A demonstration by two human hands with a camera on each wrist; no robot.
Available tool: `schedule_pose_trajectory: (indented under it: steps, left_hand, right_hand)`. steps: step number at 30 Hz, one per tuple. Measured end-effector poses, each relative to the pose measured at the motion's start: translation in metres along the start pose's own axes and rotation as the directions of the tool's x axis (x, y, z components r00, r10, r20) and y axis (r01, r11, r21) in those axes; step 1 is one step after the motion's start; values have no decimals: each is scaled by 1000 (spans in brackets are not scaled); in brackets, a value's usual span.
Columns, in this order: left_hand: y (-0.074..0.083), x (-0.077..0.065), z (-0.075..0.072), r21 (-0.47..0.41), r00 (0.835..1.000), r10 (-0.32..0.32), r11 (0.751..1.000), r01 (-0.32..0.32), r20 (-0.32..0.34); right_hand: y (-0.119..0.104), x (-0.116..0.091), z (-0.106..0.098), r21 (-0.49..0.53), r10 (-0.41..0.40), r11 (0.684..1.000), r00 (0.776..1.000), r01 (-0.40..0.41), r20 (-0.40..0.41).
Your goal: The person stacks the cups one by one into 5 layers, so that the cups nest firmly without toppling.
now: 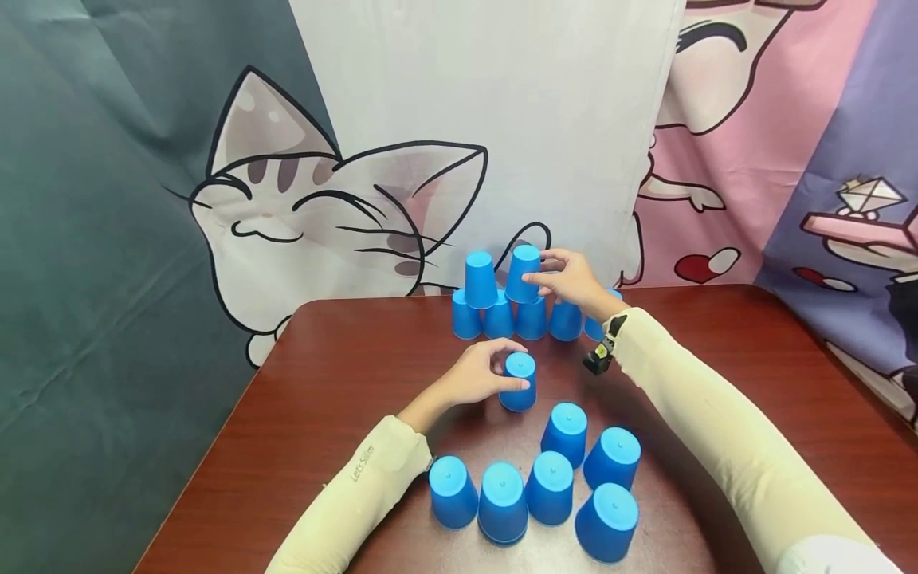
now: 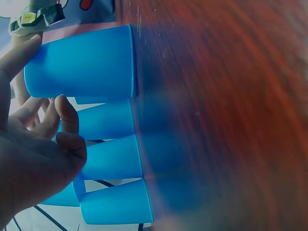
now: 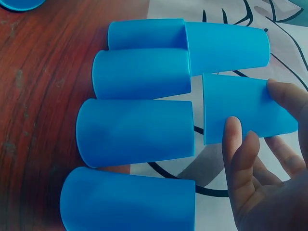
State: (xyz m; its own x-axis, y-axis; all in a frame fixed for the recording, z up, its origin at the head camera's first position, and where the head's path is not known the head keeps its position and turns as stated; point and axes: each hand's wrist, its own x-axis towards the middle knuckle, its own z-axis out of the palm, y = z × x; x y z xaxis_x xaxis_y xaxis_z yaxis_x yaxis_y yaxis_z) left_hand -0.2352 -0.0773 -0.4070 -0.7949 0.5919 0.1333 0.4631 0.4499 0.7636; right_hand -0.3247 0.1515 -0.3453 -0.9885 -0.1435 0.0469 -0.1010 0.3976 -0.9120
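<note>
My right hand point(image 1: 571, 281) holds an upside-down blue plastic cup point(image 1: 522, 277) between thumb and fingers, over the back row of cups point(image 1: 531, 320). Beside it another inverted cup point(image 1: 480, 281) stands on the left part of that row. In the right wrist view a narrow gap shows between the held cup point(image 3: 238, 108) and the row, with the fingertips point(image 3: 233, 126) on its side. My left hand point(image 1: 476, 375) grips another upside-down cup point(image 1: 519, 391) mid-table, in front of the row. The left wrist view shows this cup point(image 2: 82, 62) with its rim right at the tabletop.
Several more inverted blue cups point(image 1: 552, 490) stand apart near the front of the brown table point(image 1: 323, 383); the cup point(image 1: 503, 502) among them shows a doubled rim. My right forearm point(image 1: 717, 430) passes to their right. A cartoon-printed cloth point(image 1: 502, 96) hangs behind the table.
</note>
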Motion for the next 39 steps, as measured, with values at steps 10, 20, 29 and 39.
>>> schedule_pose_trajectory:
  steps: [10, 20, 29, 39]
  left_hand:
    - [-2, 2, 3, -21, 1000, -4, 1000, 5, 28]
    - [-2, -1, 1, -28, 1000, -7, 1000, 8, 25]
    - [6, -8, -10, -39, 999, -49, 998, 48, -12]
    - [4, -22, -18, -39, 994, -94, 995, 92, -53]
  right_hand:
    - [1, 6, 3, -22, 22, 1000, 999, -21, 28]
    - [0, 9, 6, -30, 24, 999, 998, -22, 56]
    - [-3, 8, 3, -54, 20, 998, 998, -16, 64]
    - [2, -1, -7, -85, -24, 996, 995, 32, 93]
